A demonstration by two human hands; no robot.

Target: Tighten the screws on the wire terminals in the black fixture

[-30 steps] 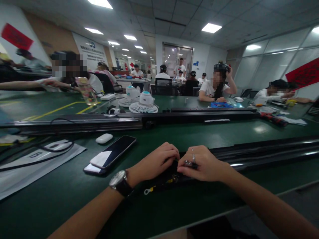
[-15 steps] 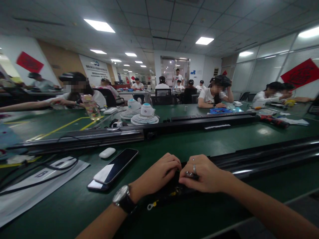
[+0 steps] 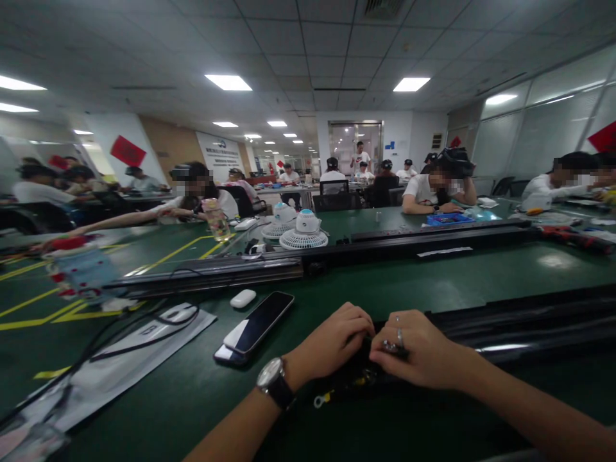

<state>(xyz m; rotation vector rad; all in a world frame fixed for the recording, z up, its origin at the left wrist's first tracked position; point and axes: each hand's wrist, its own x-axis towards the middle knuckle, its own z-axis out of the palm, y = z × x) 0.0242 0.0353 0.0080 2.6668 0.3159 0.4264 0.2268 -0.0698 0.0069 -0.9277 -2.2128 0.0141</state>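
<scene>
My left hand (image 3: 337, 343), with a watch on the wrist, is closed at the near end of a long black rail (image 3: 524, 324). Right beside it, my right hand (image 3: 416, 350) has its fingers curled around a small dark tool or part (image 3: 394, 348), too dim to name. The fingertips of both hands nearly meet over something dark that I cannot make out. Below them a metal ring terminal with a yellow sleeve (image 3: 321, 401) lies on the green table (image 3: 269, 410).
Phones (image 3: 260, 324), a white earbud case (image 3: 243, 298) and a white bag with black cables (image 3: 139, 359) lie to the left. Across the table are black rails (image 3: 385, 244), white fans (image 3: 304, 231), a bottle (image 3: 215, 219) and a blue tray (image 3: 450, 219). Several people sit beyond.
The view has turned left and up, so the scene sits further right and lower. Both hands keep nearly the same pose, close together at the rail.
</scene>
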